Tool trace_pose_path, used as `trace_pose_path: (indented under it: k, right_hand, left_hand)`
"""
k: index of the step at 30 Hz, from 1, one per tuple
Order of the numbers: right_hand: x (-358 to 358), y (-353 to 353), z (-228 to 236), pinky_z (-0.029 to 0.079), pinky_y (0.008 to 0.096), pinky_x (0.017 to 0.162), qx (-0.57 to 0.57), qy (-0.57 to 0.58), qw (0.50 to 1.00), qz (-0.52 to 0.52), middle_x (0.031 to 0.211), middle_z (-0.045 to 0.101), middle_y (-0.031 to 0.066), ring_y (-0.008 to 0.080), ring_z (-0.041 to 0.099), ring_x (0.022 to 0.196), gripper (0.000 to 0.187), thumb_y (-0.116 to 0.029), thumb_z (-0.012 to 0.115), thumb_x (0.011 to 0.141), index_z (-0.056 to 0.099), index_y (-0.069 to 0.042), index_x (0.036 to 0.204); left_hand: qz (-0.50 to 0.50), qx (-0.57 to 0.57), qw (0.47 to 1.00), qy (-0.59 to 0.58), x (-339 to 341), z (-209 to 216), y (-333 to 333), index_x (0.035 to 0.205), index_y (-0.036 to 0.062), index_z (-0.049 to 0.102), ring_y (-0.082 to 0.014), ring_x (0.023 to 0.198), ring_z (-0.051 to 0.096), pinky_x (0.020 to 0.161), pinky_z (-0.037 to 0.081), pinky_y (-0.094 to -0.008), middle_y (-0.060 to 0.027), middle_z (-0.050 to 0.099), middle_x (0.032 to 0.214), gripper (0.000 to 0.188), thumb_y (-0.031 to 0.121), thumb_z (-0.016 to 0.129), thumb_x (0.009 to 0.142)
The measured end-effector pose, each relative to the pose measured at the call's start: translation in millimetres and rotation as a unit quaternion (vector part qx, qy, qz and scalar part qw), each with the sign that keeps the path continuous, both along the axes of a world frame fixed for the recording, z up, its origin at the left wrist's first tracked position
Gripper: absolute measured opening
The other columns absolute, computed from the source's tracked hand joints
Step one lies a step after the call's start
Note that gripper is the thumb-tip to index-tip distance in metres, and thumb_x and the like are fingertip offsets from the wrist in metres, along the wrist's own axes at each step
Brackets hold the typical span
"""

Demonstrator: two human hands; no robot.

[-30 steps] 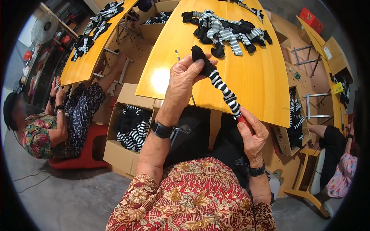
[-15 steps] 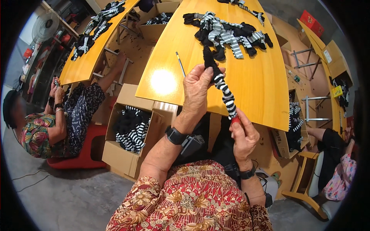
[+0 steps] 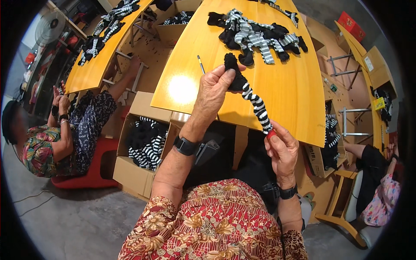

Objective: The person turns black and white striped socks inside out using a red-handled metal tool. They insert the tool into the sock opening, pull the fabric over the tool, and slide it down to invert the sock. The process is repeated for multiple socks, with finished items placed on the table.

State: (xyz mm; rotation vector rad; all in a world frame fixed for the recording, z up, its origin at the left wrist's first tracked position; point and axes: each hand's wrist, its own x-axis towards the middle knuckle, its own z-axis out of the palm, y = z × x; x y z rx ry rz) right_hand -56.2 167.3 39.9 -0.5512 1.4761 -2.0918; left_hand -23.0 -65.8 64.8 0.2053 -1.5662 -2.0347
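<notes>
Knit piece [image 3: 260, 110]: As L hand [image 3: 214, 84] & R hand [image 3: 284, 149] hold it at opp. ends, blk-&-wht striped length runs slantwise above near part of yellow surface [image 3: 294, 99].
L hand: thumb & fingers closed on blk upper end.
R hand: thumb & fingers pinched on red bit [image 3: 271, 133] at lower end, mostly hidden.
Thin rod [image 3: 200, 65]: partly behind L hand.
Pile [image 3: 253, 37]: gray-striped & blk knits, farther back.

left forearm [image 3: 172, 168] slants up and right, left hand [image 3: 217, 84] farther forward, thumb pinching against fingers; right forearm [image 3: 289, 212] near upright, right hand [image 3: 284, 149] nearer in, also pinching; 2 hands apart
</notes>
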Motion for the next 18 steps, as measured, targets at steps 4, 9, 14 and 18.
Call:
trace_pose_path:
  k: [4, 9, 14, 18]
  right_hand:
    - [12.4, -8.2, -10.2, 0.034, 0.0158, 0.049, -0.016, 0.025, 0.999, -0.039, 0.074, 0.059, 0.0008, 0.0029, 0.047, 0.058, 0.036, -0.013, 0.062, 0.090, 0.059, 0.001, 0.123]
    - [16.0, -12.3, -7.6, 0.036, 0.0165, 0.052, 0.040, 0.040, 0.997, -0.044, 0.075, 0.059, 0.0003, 0.0031, 0.046, 0.059, 0.037, -0.013, 0.062, 0.090, 0.059, 0.000, 0.124]
    - [-7.4, 20.5, 13.6, 0.043, 0.0191, 0.061, 0.206, 0.085, 0.975, 0.022, 0.081, 0.062, 0.0007, 0.0051, 0.053, 0.069, 0.026, -0.008, 0.061, 0.087, 0.063, 0.002, 0.111]
    - [-35.8, 58.9, 27.1, 0.046, 0.0217, 0.070, 0.287, 0.175, 0.942, 0.001, 0.085, 0.064, 0.0013, 0.0077, 0.057, 0.075, 0.027, -0.013, 0.065, 0.081, 0.065, 0.002, 0.105]
  left_hand:
    - [-0.007, 0.008, 1.000, -0.005, -0.8, -4.9, 8.0, 0.109, 0.0014, 0.066, -0.0049, 0.072, 0.061, 0.064, 0.051, -0.0200, 0.0001, 0.066, 0.085, 0.028, 0.023, 0.055, 0.097]
    - [-0.041, 0.003, 0.998, -0.036, 1.2, -8.1, -7.9, 0.109, 0.0010, 0.066, -0.0064, 0.072, 0.062, 0.066, 0.054, -0.0216, -0.0008, 0.067, 0.088, 0.026, 0.021, 0.057, 0.096]
    - [0.040, 0.041, 0.998, -0.032, 5.4, -14.0, -40.9, 0.104, 0.0013, 0.066, -0.0103, 0.078, 0.065, 0.072, 0.055, -0.0256, -0.0042, 0.068, 0.091, 0.018, 0.013, 0.061, 0.092]
    - [0.062, 0.092, 0.994, -0.006, 13.2, -11.1, -68.6, 0.100, 0.0036, 0.066, -0.0120, 0.082, 0.066, 0.077, 0.055, -0.0275, -0.0047, 0.068, 0.092, 0.012, 0.009, 0.063, 0.090]
